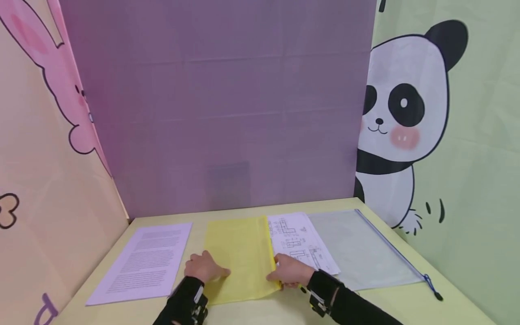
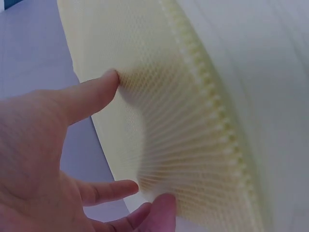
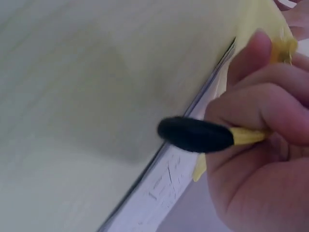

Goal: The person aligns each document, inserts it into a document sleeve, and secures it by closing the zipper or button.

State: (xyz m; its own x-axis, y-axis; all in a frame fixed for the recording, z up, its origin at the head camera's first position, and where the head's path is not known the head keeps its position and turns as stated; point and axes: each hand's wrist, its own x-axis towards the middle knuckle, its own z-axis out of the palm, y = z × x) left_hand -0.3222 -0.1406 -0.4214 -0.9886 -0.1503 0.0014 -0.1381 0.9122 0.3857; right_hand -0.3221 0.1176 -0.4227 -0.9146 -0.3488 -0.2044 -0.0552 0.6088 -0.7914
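Fingers of the right hand (image 1: 293, 270) curl round the zip edge of a yellow pouch (image 1: 239, 248) mid-table, their tips partly hidden; the left hand (image 1: 205, 267), fingers apart, touches its face. The right hand obscures part of a drawing sheet (image 1: 300, 239). Pale table (image 1: 138, 313) runs off-frame; a purple backdrop (image 1: 227, 99) cuts off a panda print (image 1: 406, 67).

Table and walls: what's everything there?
Table: 1, pale yellow, lower middle
Yellow pouch: 1, yellow, table's middle
Grey pouch: 1, grey, table's right
Text sheet: 1, whitish, table's left
Drawing sheet: 1, whitish, between pouches
Zip pulls: 2, black-tipped, beside pouches
Purple panel: 1, purple, behind table
Panda picture: 1, black, white, right wall
Bunny picture: 1, pink, left wall
Doodles: 2, dark, purple, left wall
Sleeves: 2, black, picture bottom
Left hand: 1, touching yellow pouch
Right hand: 1, gripping yellow pouch
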